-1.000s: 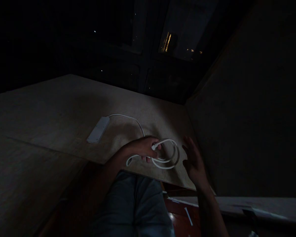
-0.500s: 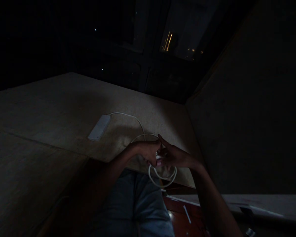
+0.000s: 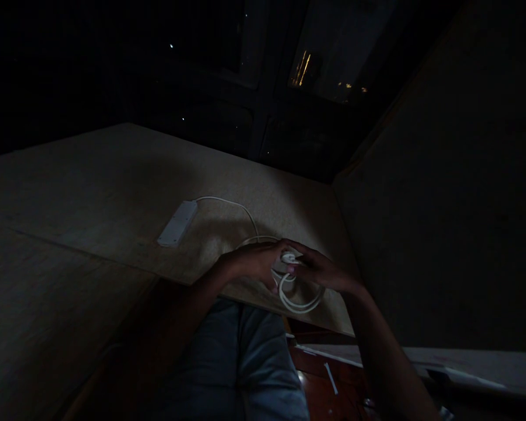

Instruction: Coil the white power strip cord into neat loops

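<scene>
A white power strip (image 3: 177, 223) lies on the pale ledge, and its cord curves right to my hands. My left hand (image 3: 258, 262) is curled around part of the cord, its fingers partly hidden. Close against it, my right hand (image 3: 318, 270) grips the cord, with the thumb pressed on it. A white piece that looks like the plug (image 3: 288, 257) shows between the two hands. Below them hangs a looped part of the white cord (image 3: 300, 308). In the dim light, the exact finger contacts are hard to make out.
The pale ledge (image 3: 114, 187) runs under a dark window with lights outside. A wall (image 3: 442, 222) rises on the right. My legs in blue trousers (image 3: 254, 362) are below the ledge's edge. A thin white strip (image 3: 331, 378) lies on the reddish floor.
The hanging cord loop has shifted right and up with my hands. My right hand has turned and moved slightly right, and the white plug-like piece now shows more plainly between the hands.
</scene>
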